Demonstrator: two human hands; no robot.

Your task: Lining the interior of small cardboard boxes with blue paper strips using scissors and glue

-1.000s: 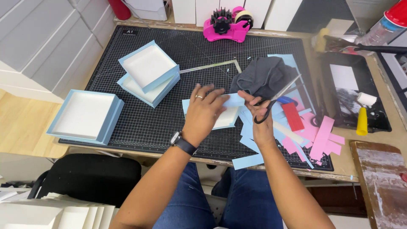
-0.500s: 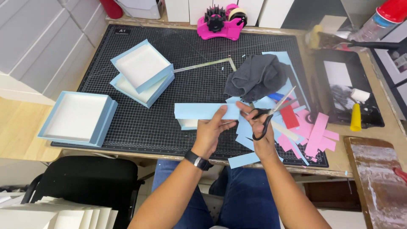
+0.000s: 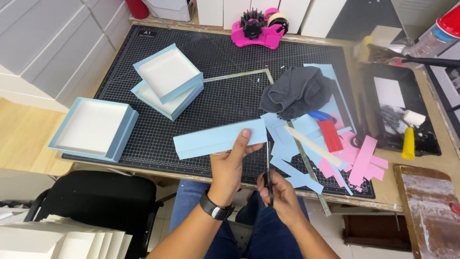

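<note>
A black gridded cutting mat (image 3: 230, 62) covered a wooden worktable, seen from above the worker's lap.

Nearest, the right hand (image 3: 280, 194) was closed around a pair of scissors (image 3: 268, 165), blades pointing up at the right end of a long light-blue card strip (image 3: 218, 139). The left hand (image 3: 230, 160) pinched that strip, thumb on top, holding it level above the mat's near edge. Half a second before, the strip had sat higher on the mat, the hands closer together. Blue and pink paper offcuts (image 3: 335, 158) and a metal ruler (image 3: 309, 168) lay to the right. Further off were a grey cloth (image 3: 297, 91), open light-blue boxes (image 3: 167, 81), and a pink tape dispenser (image 3: 258, 29).
</note>
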